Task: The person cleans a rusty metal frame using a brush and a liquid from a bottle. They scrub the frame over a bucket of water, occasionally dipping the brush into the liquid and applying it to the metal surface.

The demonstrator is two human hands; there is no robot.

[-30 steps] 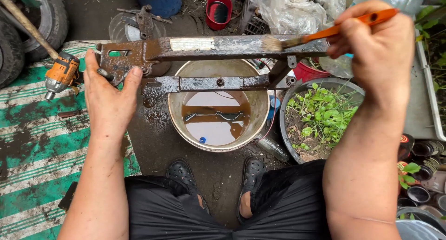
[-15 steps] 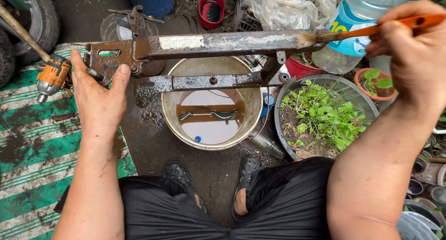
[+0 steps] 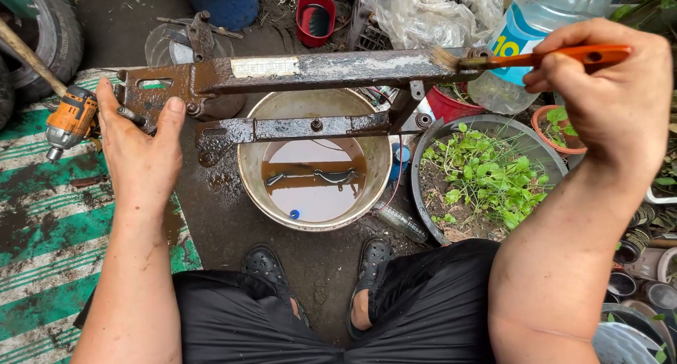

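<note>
Rust-brown and wet with grime, the long steel frame part (image 3: pixel 303 71) lies across the top of the cream plastic bucket (image 3: pixel 247 168) in front of you. Your left hand (image 3: pixel 141 156) clamps its left end: the thumb presses onto the upper face near a bolt, and the fingers wrap the plate edge beside a slotted hole. Your right hand (image 3: pixel 610 96) is closed around the orange handle of a small paintbrush (image 3: pixel 536 57), gripping it between thumb and curled fingers; its pale bristles touch the right end of the upper bar.

A pale rectangular label, scuffed and greyish, sits on the upper bar left of centre. A lower flat bar with a bolt at its middle runs parallel beneath, joined by an angled strut on the right. The bucket holds murky brown liquid that mirrors the bars, with a small blue cap floating near the rim.

To your right, a clear plastic bottle (image 3: pixel 546 26) with a blue label leans behind the brush, and a round grey planter of green seedlings (image 3: pixel 486 177) stands just beside the bucket. An orange cordless drill (image 3: pixel 70 121) lies to the left of your left hand, on a green-and-white striped mat (image 3: pixel 42 216) smeared with mud. Crumpled clear plastic bags (image 3: pixel 430 11) and a red cup (image 3: pixel 315 17) sit behind the frame.
</note>
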